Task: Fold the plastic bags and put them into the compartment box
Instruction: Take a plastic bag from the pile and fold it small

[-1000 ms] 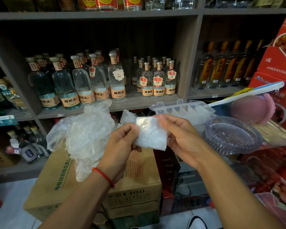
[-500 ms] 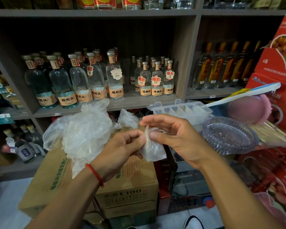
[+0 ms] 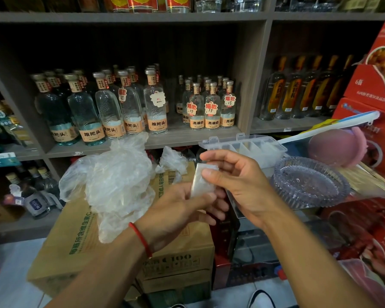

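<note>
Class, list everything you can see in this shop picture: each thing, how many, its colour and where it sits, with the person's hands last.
folded plastic bag: one, clear, held between both hands
loose plastic bags: a heap, clear, on the cardboard box
cardboard box: one, brown, on the floor
compartment box: one, clear, open, behind the right hand
glass dish: one, clear, right of the hands
bottles: many, clear, orange labels, on shelf
left hand: pinches the bag's lower end
right hand: pinches its upper end

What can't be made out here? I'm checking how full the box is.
Head view:
- compartment box: contents blur behind translucent walls; right hand covers its front.
- folded plastic bag: lower end hidden behind left hand.
- cardboard carton: top covered by loose plastic bags.
</note>
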The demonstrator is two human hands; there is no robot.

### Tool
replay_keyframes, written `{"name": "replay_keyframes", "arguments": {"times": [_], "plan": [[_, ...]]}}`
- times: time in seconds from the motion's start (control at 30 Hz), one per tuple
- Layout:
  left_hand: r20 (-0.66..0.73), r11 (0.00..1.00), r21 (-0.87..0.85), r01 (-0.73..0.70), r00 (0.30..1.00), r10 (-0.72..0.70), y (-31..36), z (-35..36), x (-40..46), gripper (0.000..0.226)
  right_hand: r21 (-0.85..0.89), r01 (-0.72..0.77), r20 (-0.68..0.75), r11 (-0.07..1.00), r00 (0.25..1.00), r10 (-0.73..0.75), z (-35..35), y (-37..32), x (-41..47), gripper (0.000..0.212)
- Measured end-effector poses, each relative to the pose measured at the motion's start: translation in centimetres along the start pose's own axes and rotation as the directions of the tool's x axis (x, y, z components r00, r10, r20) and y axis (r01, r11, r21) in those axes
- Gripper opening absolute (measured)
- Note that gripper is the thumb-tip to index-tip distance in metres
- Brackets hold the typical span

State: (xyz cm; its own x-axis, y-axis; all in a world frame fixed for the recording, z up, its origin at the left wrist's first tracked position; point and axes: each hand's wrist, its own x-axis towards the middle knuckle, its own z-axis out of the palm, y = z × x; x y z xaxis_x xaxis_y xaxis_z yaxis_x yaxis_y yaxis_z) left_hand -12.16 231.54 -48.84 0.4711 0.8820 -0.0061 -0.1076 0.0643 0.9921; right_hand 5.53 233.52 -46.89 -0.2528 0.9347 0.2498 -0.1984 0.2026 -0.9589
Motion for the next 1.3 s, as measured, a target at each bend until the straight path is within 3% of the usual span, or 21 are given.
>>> {"name": "replay_keyframes", "arguments": {"times": [0.1, 0.2, 0.3, 0.5, 0.6, 0.67, 0.73, 0.83, 0.93, 1.1, 1.3], "plan": [[0.036, 0.996, -0.061, 0.058, 0.998, -0.055, 0.3, 0.0, -0.1, 0.016, 0.002, -0.042, 0.047, 0.999, 0.998, 0.041, -0.5, -0.4, -0.2, 0.029], [0.141, 0.984, -0.058, 0.167, 0.978, -0.157, 0.5, -0.3, -0.3, 0.015, -0.195, -0.043, 0.153, 0.98, 0.985, 0.074, -0.5, -0.8, -0.7, 0.031], [0.171, 0.976, -0.05, 0.212, 0.965, -0.201, 0.5, -0.4, -0.4, 0.015, -0.251, -0.033, 0.111, 0.967, 0.992, 0.063, -0.2, -0.6, -0.7, 0.026], [0.019, 0.987, -0.109, 0.119, 0.993, -0.118, 0.5, 0.0, -0.2, 0.052, -0.302, 0.063, -0.202, 0.951, 0.971, -0.129, 0.5, 0.6, -0.3, 0.007], [-0.236, 0.982, -0.19, -0.021, 0.972, -0.024, 0.3, 1.1, 0.7, 0.048, -0.323, 0.063, -0.323, 0.944, 0.93, -0.173, 1.2, 1.1, -0.1, 0.008], [-0.412, 0.988, -0.093, -0.127, 0.908, 0.078, 0.0, 1.5, 1.2, 0.042, -0.334, 0.059, -0.359, 0.941, 0.915, -0.185, 1.7, 1.2, -0.1, 0.009], [-0.508, 0.975, 0.133, -0.18, 0.832, 0.223, -0.4, 1.6, 1.2, 0.03, -0.277, 0.026, -0.367, 0.961, 0.921, -0.131, 2.2, 1.0, -0.2, 0.017], [-0.528, 0.917, 0.337, -0.211, 0.764, 0.37, -0.6, 1.4, 1.1, 0.025, -0.097, -0.116, -0.264, 0.989, 0.961, 0.087, 2.3, 0.4, -0.5, 0.042], [-0.493, 0.856, 0.468, -0.219, 0.739, 0.459, -0.5, 1.2, 0.9, 0.023, -0.169, -0.201, -0.154, 0.965, 0.972, 0.175, 2.2, 0.4, -1.0, 0.046], [-0.508, 0.839, 0.484, -0.249, 0.7, 0.501, -0.1, 1.6, 0.7, 0.02, -0.139, -0.1, -0.178, 0.985, 0.981, 0.074, 2.6, 0.8, -1.0, 0.024], [-0.538, 0.812, 0.525, -0.256, 0.639, 0.549, 0.3, 1.8, 0.8, 0.019, -0.124, -0.016, -0.193, 0.992, 0.981, -0.009, 2.9, 0.8, -1.0, 0.02]]}}
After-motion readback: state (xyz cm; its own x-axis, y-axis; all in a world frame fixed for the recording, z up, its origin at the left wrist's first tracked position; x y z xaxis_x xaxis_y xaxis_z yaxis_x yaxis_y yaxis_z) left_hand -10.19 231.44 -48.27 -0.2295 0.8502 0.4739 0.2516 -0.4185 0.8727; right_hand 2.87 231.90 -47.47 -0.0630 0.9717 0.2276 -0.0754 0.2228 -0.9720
